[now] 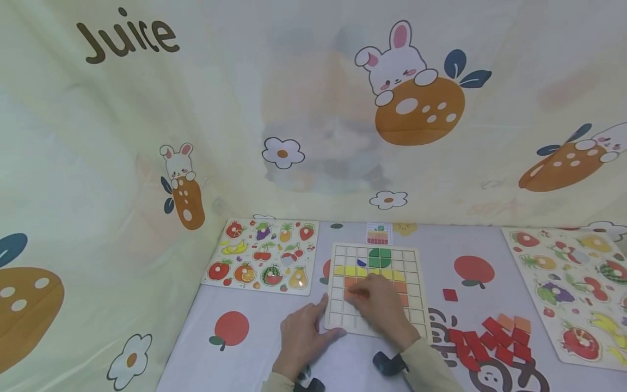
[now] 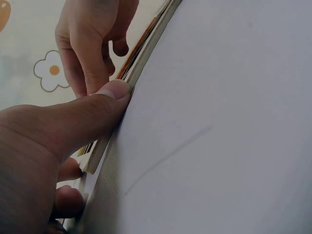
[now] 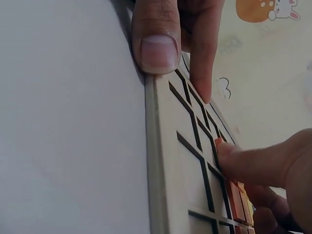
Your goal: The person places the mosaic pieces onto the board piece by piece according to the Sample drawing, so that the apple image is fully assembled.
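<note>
A wooden grid board (image 1: pixel 413 321) lies on the table. Green pieces (image 1: pixel 380 258), a small blue piece (image 1: pixel 361 262), a yellow row (image 1: pixel 340 270) and orange tiles (image 1: pixel 400 287) fill part of it. My left hand (image 1: pixel 305 333) rests at the near left corner, thumb against the front edge and fingers along the left side. Over the orange area, my right hand (image 1: pixel 383 305) pinches an orange tile (image 3: pixel 218 142) with its thumb and fingers close over the grid. The fingers hide most of that tile.
Loose red tiles (image 1: pixel 475 344) and a few orange ones (image 1: pixel 522 324) lie right of the board, with one red tile (image 1: pixel 450 294) apart. A pattern card (image 1: pixel 379 234) sits behind the board. Fruit puzzle boards lie left (image 1: pixel 274 247) and right (image 1: pixel 563 321). A printed cloth (image 1: pixel 323 109) hangs behind.
</note>
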A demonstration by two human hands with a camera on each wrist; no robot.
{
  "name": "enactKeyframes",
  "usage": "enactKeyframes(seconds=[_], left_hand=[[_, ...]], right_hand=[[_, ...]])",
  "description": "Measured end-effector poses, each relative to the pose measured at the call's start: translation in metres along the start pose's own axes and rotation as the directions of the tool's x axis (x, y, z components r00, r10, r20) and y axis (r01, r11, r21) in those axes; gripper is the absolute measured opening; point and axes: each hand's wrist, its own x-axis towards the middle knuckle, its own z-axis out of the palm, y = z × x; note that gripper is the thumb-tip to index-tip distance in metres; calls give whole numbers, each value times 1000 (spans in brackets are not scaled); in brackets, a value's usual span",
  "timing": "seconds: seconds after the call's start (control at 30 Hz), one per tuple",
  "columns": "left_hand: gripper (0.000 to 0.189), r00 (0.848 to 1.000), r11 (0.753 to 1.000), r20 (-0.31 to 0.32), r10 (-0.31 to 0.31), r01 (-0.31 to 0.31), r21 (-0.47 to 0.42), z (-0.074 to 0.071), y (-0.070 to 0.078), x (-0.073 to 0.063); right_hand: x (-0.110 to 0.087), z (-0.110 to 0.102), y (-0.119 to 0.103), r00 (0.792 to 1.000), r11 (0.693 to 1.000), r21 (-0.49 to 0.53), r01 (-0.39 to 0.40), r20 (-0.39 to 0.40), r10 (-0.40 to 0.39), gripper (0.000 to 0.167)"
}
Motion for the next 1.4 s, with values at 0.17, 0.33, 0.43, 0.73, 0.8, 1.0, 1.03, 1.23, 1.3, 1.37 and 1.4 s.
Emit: enactKeyframes(seconds=[0.17, 0.33, 0.43, 0.73, 0.8, 1.0, 1.03, 1.23, 1.3, 1.37, 1.4], left_hand=[[86, 1000, 1000, -9, 17, -17, 2, 0, 0, 0], [86, 1000, 1000, -7, 12, -12, 7, 1, 0, 0], [86, 1000, 1000, -4, 6, -6, 12, 1, 1, 0], [86, 1000, 1000, -11, -11, 11, 27, 0, 2, -1], [86, 1000, 1000, -10, -19, 19, 24, 0, 3, 0], [86, 1000, 999, -13, -22, 22, 23, 1, 3, 0], [86, 1000, 999, -14, -21, 21, 24, 1, 3, 0], [86, 999, 1000, -30, -12, 13, 15, 0, 4, -2], [86, 999, 1000, -29, -14, 14, 13, 0, 5, -2], [86, 1000, 1000, -24, -19, 19, 11, 0, 5, -2], [86, 1000, 1000, -20, -22, 22, 11, 0, 5, -2]], right_hand=[[1, 0, 0, 1000, 1000, -21, 2, -9, -2, 17], [1, -2, 1, 1000, 1000, -13, 2, 13, -2, 17], [1, -3, 2, 1000, 1000, -1, -1, 28, 1, 18], [0, -3, 2, 1000, 1000, -4, 15, 26, -15, 20], [0, -2, 3, 1000, 1000, -3, 18, 26, -18, 21], [-5, -8, 13, 1000, 996, 90, 4, 27, -7, 24], [-6, -13, 16, 1000, 994, 108, -5, 28, 2, 26], [-20, -64, 50, 994, 990, 80, -112, 19, 111, 40], [-27, -85, 70, 987, 987, 13, -161, 8, 161, 48], [-36, -106, 93, 975, 974, -45, -220, 15, 221, 56], [-41, -116, 105, 968, 966, -71, -248, 19, 250, 59]])
